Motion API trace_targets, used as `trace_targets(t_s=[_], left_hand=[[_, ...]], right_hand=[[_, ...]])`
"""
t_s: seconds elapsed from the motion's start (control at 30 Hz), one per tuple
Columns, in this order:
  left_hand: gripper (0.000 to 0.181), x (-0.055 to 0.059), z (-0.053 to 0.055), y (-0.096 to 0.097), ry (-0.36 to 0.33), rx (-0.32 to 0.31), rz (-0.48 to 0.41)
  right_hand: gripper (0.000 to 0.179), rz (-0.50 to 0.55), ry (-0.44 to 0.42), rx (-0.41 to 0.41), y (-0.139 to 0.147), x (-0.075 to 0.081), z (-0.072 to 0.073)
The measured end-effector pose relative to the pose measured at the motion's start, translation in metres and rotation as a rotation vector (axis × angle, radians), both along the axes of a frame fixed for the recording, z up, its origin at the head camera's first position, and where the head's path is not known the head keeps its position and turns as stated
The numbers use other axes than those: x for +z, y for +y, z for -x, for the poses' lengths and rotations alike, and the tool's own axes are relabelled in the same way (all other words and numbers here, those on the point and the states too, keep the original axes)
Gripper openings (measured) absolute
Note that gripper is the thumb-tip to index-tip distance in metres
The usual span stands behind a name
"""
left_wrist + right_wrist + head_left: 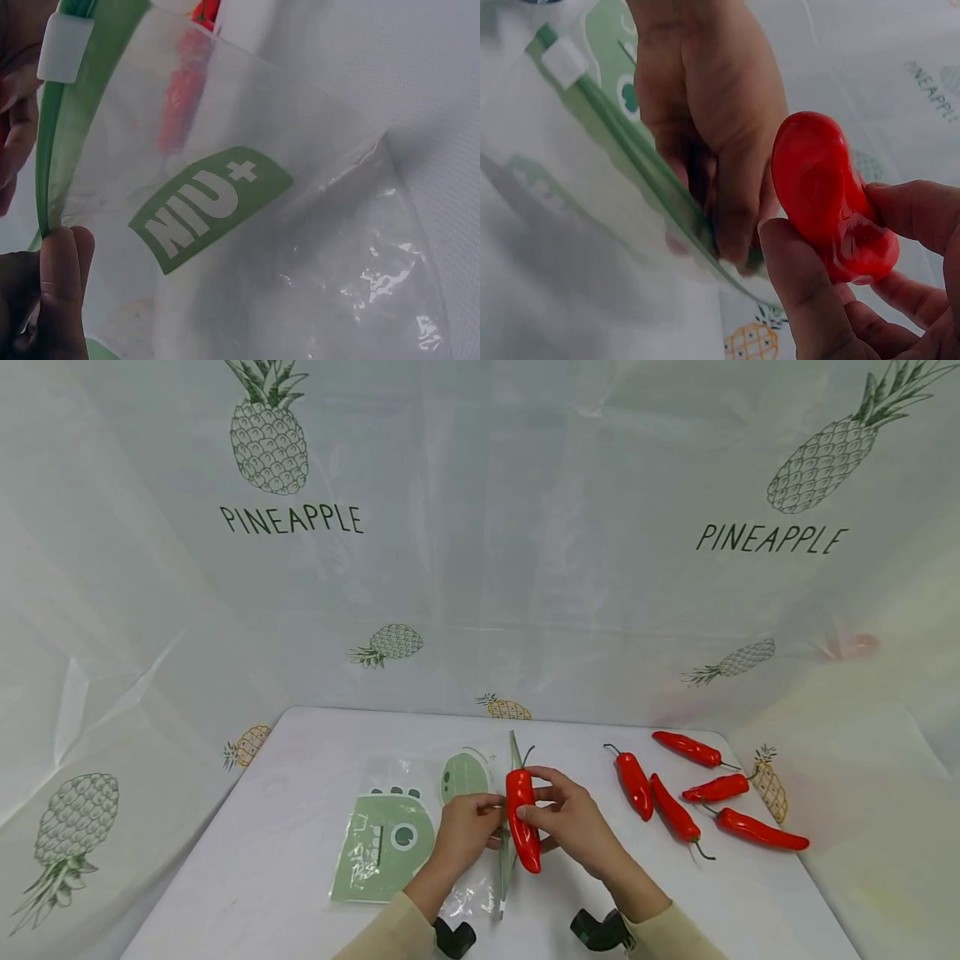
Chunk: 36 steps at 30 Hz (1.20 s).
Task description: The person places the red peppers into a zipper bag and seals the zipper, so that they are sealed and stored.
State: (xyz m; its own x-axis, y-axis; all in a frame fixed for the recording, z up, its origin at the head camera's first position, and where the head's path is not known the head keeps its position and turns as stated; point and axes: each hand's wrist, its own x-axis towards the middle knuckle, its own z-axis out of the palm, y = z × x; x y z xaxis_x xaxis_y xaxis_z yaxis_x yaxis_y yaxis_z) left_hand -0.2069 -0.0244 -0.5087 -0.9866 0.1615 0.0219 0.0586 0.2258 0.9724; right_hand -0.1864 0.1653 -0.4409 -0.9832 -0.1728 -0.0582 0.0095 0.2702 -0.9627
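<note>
My left hand (pixel 472 827) pinches the green zip edge of a clear slider bag (pixel 247 210), printed with a green NIU+ label. The bag stands nearly edge-on in the head view, and its white slider (pixel 564 61) sits toward one end of the zip. Just right of the zip, my right hand (pixel 573 818) holds a glossy red chili pepper (pixel 522 822) between thumb and fingers, dark stem upward. In the right wrist view, the pepper (pixel 817 187) is close beside the left hand (pixel 716 127).
Several more red chili peppers (pixel 678 810) lie scattered on the right of the white table (pixel 270 827). A green-printed clear bag (pixel 352 868) with a cartoon eye lies flat on the left. Behind the table hangs a pineapple-printed sheet (pixel 487 527). Black wrist cameras (pixel 596 931) show below the hands.
</note>
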Motion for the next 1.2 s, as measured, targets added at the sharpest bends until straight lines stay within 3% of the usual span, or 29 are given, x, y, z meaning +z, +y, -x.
trace_targets(t_s=[0.27,0.5,0.8,0.93,1.03,1.2], left_hand=[[0.024,0.002,-0.002,-0.001,0.024,-0.029,-0.013],[0.027,0.007,-0.003,-0.005,0.046,0.016,0.012],[0.022,0.018,-0.004,-0.011,0.076,0.037,0.052],[0.020,0.025,-0.008,-0.011,0.108,0.001,0.099],[0.017,0.031,-0.013,-0.009,0.115,-0.049,0.119],[0.016,0.035,-0.021,-0.004,0.102,-0.110,0.106]], right_hand=[[0.066,-0.015,-0.036,0.064,-0.008,-0.008,-0.001],[0.067,-0.050,-0.044,0.072,-0.002,-0.011,-0.002],[0.068,-0.232,-0.044,0.085,0.001,-0.011,-0.002],[0.064,-0.308,-0.045,0.143,0.002,-0.009,0.000],[0.059,-0.307,-0.063,0.152,0.003,-0.007,0.003],[0.058,-0.246,-0.100,0.038,0.002,-0.003,0.007]])
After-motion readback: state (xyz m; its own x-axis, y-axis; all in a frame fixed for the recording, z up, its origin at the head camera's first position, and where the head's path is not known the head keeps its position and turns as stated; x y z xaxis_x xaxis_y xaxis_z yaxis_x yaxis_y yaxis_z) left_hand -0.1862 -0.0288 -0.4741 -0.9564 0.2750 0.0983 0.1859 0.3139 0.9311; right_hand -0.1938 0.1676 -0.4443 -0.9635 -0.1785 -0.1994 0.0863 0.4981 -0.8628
